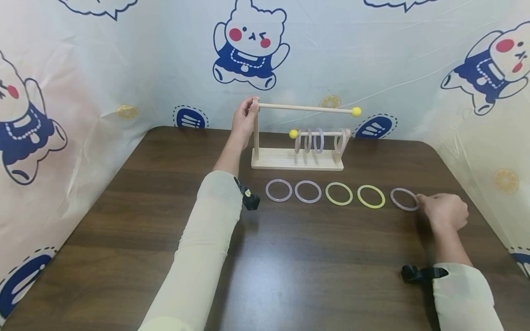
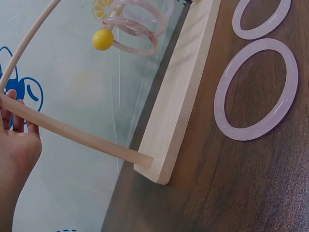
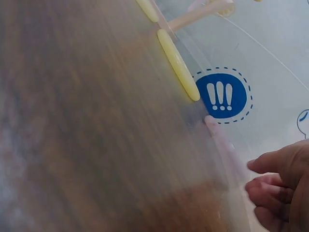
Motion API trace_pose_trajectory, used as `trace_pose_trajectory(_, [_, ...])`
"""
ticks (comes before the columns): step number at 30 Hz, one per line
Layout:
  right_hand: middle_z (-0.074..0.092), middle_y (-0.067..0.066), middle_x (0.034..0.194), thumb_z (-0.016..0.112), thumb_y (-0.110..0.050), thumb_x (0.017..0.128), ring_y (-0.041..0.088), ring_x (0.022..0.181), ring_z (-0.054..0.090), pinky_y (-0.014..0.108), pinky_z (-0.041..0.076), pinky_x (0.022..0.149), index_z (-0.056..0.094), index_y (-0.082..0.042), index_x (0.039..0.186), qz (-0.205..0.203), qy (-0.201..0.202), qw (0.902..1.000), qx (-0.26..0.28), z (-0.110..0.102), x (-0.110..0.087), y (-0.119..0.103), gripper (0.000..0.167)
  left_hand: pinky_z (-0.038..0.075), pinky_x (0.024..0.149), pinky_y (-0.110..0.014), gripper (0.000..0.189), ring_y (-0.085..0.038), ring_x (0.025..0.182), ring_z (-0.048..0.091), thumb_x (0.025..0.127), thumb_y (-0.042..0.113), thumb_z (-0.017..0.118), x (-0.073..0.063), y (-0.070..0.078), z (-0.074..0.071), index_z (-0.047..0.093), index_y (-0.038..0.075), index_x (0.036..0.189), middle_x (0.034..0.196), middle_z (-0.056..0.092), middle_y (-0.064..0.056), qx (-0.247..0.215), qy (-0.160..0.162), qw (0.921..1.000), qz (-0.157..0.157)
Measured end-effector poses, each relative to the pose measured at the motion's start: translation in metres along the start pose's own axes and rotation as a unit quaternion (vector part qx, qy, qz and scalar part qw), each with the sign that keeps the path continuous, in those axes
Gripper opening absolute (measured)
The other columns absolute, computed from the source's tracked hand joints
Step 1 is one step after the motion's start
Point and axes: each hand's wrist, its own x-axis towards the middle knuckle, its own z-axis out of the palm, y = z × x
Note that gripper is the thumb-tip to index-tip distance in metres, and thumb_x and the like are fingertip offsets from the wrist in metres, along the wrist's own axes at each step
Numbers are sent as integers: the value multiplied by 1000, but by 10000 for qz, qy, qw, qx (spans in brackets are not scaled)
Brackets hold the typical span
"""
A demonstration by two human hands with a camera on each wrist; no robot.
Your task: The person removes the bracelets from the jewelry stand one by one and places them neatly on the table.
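Note:
My left hand [image 1: 245, 118] grips the top of the tall post of a wooden ring stand [image 1: 281, 159] at the back of the table. In the left wrist view its fingers [image 2: 19, 116] show behind that post. At the right, my right hand [image 1: 446, 210] pinches the right edge of a pale purple ring [image 1: 397, 204] between thumb and fingers. This ring is blurred in the right wrist view. Left of it lie a yellow ring [image 1: 360, 200], a yellow-green ring [image 1: 328, 196] and two lilac rings [image 1: 297, 196] [image 1: 268, 193], in a row before the stand.
The stand's long upper rod [image 1: 306, 108] ends in a yellow ball [image 1: 356, 111] and carries no rings. Several pinkish and lilac rings [image 1: 321, 141] hang on the shorter lower rod, which has a yellow ball [image 1: 293, 134] too. A patterned cloth [image 1: 178, 59] rises behind the brown table [image 1: 290, 266].

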Motion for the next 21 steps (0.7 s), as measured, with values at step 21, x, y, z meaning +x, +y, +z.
trace_pose_trajectory(21, [68,18,86,53,-45,90,42,98,53,51,42,71,69,2,102,-652,619,9945,532,7,-3,-52,51,36,85,-25,43,-18,102,48,93,33,50,0,0,-1,51,7,127,104,55,-3,64,-5,10000,-6])
